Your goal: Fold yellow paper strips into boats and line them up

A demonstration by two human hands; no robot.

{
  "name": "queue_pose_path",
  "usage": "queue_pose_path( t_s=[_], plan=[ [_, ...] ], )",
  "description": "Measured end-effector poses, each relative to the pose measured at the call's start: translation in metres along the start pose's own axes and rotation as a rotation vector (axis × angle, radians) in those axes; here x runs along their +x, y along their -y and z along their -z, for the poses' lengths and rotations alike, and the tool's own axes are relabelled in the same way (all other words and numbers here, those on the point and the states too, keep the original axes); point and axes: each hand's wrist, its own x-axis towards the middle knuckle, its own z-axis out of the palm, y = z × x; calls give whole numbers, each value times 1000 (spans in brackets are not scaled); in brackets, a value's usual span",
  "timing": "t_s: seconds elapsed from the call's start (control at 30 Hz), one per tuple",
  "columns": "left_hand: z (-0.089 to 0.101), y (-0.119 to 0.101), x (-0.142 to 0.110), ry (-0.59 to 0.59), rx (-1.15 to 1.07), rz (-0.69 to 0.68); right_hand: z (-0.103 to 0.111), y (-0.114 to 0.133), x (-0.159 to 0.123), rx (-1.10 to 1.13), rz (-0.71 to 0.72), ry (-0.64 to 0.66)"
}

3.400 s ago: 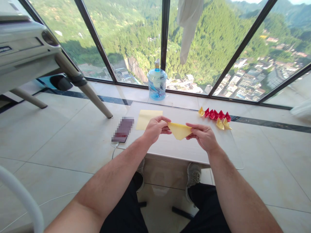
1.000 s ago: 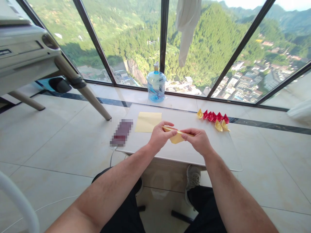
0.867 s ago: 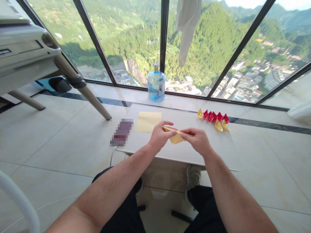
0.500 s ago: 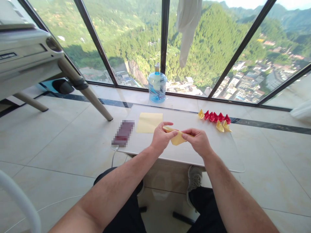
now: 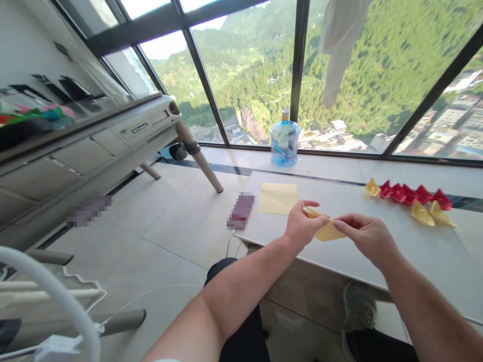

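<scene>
Between my two hands is a folded piece of yellow paper, raised over the low white table. My left hand pinches its left end between thumb and fingers. At the other end, my right hand grips the paper's upper edge, thumb in front. Parts of the paper are hidden behind my fingers. A flat yellow sheet lies on the table behind and left of my left hand. To the right, several red folded paper boats stand in a row, with yellow folded paper boats beside them.
A phone, blurred out, lies at the table's left edge with a white cable attached. Behind the table a blue water jug stands by the window. A larger table with drawers is at the left, and a white curved tube is near me.
My view has turned to the left, so everything appears further right and more of the large table shows. Both hands keep their hold on the folded yellow paper.
</scene>
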Motion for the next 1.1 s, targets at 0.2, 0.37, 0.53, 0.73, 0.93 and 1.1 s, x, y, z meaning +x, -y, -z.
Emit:
queue_pose_path(
  t_s=[0.2, 0.37, 0.53, 0.73, 0.93, 1.1],
  plan=[
    [-3, 2, -1, -14, -139, 79, -1, -3, 3, -27, 26, 20],
    [-5, 5, 0, -31, -230, 113, -6, -6, 2, -29, 41, -28],
    [-4, 4, 0, -9, -116, 70, -7, -5, 3, -53, 61, 12],
    [-3, 4, 2, 20, -3, 6, -7, -1, 0, -55, 66, 30],
    [-1, 1, 6, 34, -102, -26, -7, 0, 1, -100, 70, 0],
    [7, -7, 10, 52, -100, -10, -5, 4, 2, -58, 28, 22]
  ],
)
